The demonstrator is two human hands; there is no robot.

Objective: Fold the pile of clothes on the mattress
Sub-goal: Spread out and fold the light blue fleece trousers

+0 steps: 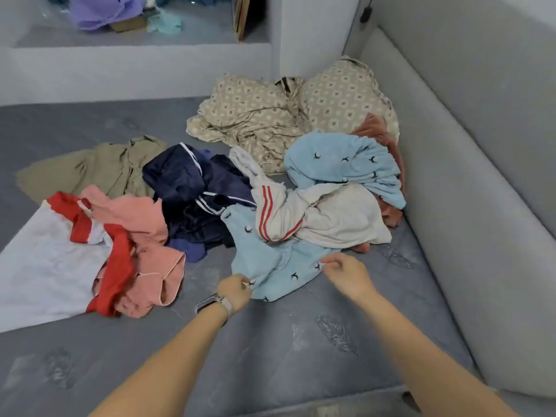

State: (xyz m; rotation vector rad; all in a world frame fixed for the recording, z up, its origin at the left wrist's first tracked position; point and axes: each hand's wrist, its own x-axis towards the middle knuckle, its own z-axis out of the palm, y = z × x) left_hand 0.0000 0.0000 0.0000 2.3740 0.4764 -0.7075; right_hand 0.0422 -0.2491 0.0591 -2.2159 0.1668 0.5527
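A loose pile of clothes lies on the grey mattress [301, 341]. Nearest me is a light blue garment with small dark prints [270, 260]. My left hand [236, 288], with a watch on its wrist, pinches its near left edge. My right hand [346, 273] pinches its right edge. A white garment with red stripes [325, 218] lies over the blue one's far part. Behind it sits a second light blue printed piece [340, 164]. Dark navy clothes with white stripes [192, 191] lie in the middle.
At left lie a white and red top [51, 263], pink pieces [141, 224] and an olive shirt [90, 170]. A beige patterned cloth [270, 112] and a rust-coloured one [388, 145] fill the far corner. A padded grey wall [481, 206] borders the right. A shelf [135, 40] behind holds more fabric.
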